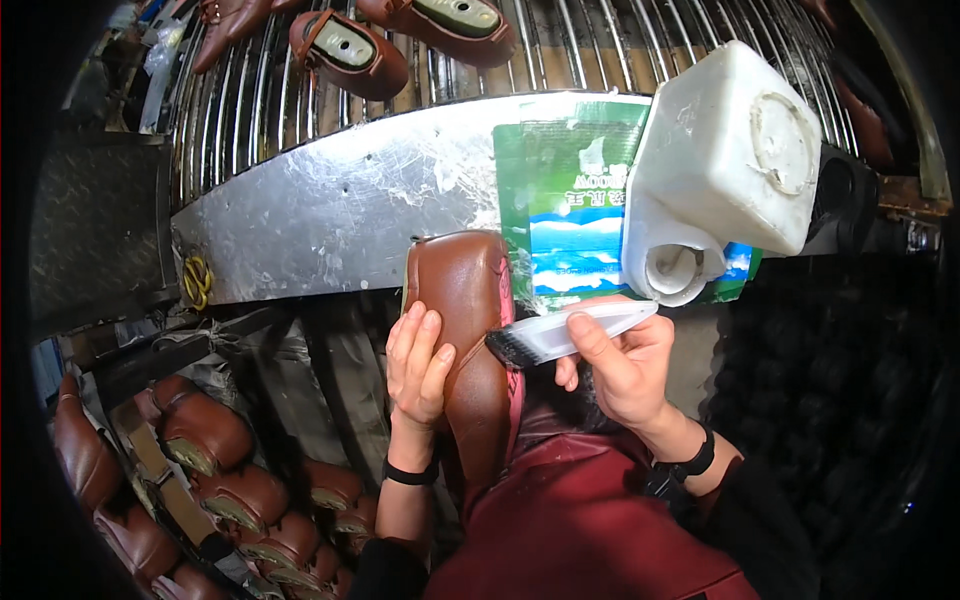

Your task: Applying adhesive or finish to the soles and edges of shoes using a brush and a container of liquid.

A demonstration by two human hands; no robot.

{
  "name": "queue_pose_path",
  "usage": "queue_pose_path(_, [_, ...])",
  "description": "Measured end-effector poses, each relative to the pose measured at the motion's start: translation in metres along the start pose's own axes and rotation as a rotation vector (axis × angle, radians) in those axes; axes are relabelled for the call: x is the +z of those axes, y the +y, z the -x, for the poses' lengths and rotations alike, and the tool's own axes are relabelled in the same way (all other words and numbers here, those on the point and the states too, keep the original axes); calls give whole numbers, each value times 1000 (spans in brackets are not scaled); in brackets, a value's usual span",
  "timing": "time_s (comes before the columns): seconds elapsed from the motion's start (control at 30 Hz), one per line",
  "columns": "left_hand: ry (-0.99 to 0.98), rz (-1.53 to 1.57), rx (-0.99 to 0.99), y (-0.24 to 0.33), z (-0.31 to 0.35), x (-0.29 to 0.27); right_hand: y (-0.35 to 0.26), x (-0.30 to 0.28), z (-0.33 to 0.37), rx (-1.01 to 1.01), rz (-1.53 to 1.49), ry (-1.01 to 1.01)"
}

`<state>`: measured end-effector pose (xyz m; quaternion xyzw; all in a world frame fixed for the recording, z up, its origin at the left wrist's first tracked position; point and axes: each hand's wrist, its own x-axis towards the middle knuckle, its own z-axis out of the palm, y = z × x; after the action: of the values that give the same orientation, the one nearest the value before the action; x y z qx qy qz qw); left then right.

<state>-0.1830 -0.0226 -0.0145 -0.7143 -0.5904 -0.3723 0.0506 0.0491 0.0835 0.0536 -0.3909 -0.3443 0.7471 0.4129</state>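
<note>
A brown leather shoe [462,290] with a pink band along its right edge lies lengthwise before me, its top end near the metal ledge. My left hand [418,365] grips it from the left, fingers laid over the upper. In my right hand [620,360] is a brush [580,332] with a pale, translucent handle, held between thumb and fingers. Its black bristles touch or nearly touch the shoe's right side, by the pink edge. The lower part of the shoe runs down against my dark red apron [580,520].
A white plastic jug [700,140] with a cut opening rests tilted on a green-and-blue printed sheet [570,140] on the metal ledge [330,200]. Behind run conveyor rollers [570,50] carrying brown shoes [350,55]. Yellow-handled scissors [198,282] hang left; more shoes [205,425] fill a rack.
</note>
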Motion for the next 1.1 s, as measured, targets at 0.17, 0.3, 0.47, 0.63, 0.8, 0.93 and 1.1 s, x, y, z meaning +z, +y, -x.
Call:
queue_pose_path(0.17, [-14, 32, 6, 2, -5, -5, -10, 24, -17, -130, 253, 33])
queue_pose_path(0.3, [-8, 5, 17, 2, -7, -6, -4, 31, -73, -181, 277, 148])
queue_pose_path(0.47, [44, 16, 29, -2, -13, -4, -13, 32, -85, -206, 292, 119])
queue_pose_path(0.63, [62, 61, 31, 4, -22, -7, -11, 15, -31, -109, 177, 7])
queue_pose_path(0.8, [86, 50, 13, 5, -25, -4, -17, 4, 23, -17, 165, -103])
queue_pose_path(0.93, [77, 44, 29, 8, -31, -7, -41, 5, 51, -316, 487, -320])
queue_pose_path(1.1, [65, 4, 8, 17, -31, -11, -53, 15, 99, -488, 574, -584])
